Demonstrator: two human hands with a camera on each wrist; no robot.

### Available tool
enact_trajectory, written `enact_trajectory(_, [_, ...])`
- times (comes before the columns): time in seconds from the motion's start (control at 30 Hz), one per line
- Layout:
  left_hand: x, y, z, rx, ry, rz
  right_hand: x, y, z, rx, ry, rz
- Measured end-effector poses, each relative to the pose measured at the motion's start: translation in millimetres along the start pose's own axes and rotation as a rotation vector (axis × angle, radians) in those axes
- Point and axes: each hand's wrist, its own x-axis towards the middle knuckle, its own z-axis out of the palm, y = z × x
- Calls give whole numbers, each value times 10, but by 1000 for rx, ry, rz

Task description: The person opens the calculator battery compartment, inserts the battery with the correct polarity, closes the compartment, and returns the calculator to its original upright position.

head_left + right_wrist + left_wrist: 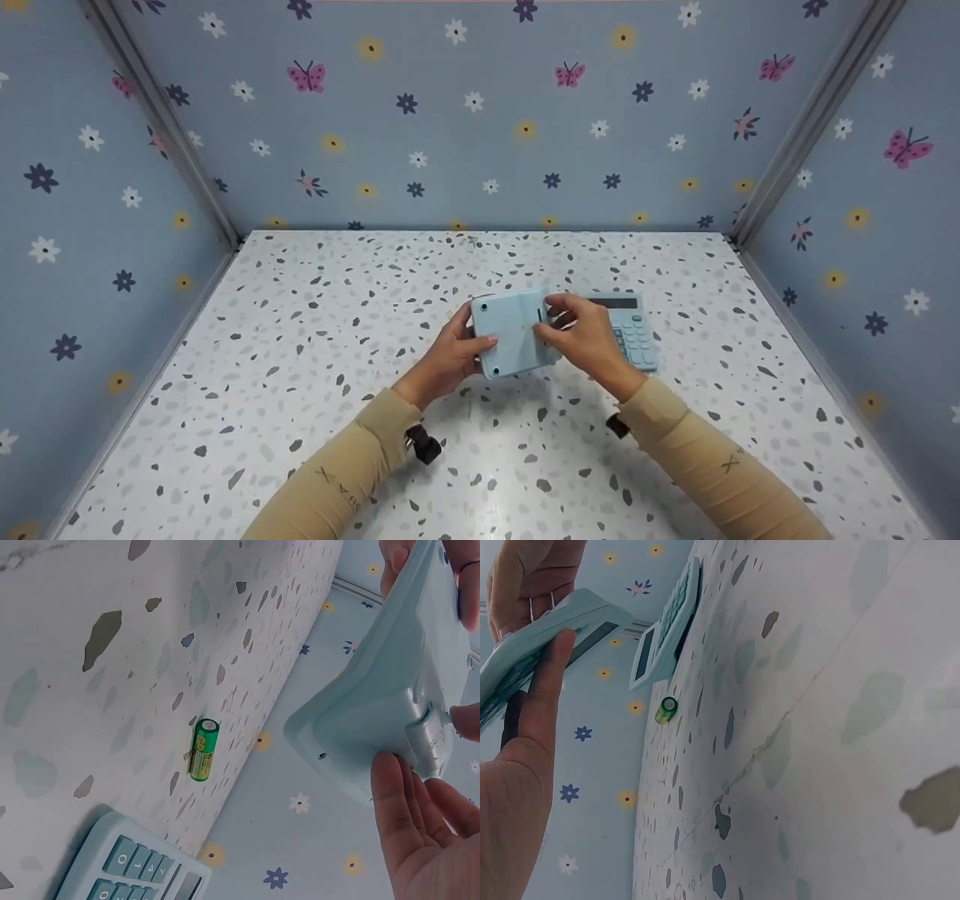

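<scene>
My left hand (450, 352) grips a light blue calculator (510, 337) above the table, its back turned up toward the head camera. The thumb lies on the back; in the left wrist view the calculator's keys (510, 682) face away underneath. At the calculator's right end, my right hand (589, 334) pinches at the small battery cover (429, 736), thumb on one side and fingers against the edge. A dark slot shows there in the head view. How far the cover is lifted is unclear.
A second light blue calculator (637, 341) lies keys up on the speckled table (300, 420), beside the right hand. A green battery (203, 750) lies on the table near it, hidden in the head view. Flower-patterned walls (480, 150) enclose the back and sides.
</scene>
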Motion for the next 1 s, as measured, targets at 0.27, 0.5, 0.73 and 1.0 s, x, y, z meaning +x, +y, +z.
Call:
enact_trajectory(0.27, [-36, 35, -15, 14, 29, -29, -17, 18, -21, 37, -19, -44])
enact_trajectory(0.5, [-46, 38, -25, 1, 37, -37, -24, 41, -11, 39, -29, -78])
enact_trajectory(0.73, [-57, 30, -32, -3, 38, -38, -30, 66, -30, 58, -61, -111])
enact_trajectory(1.0, [-67, 46, -49, -8, 48, -25, -47, 88, -64, 73, -109, -135])
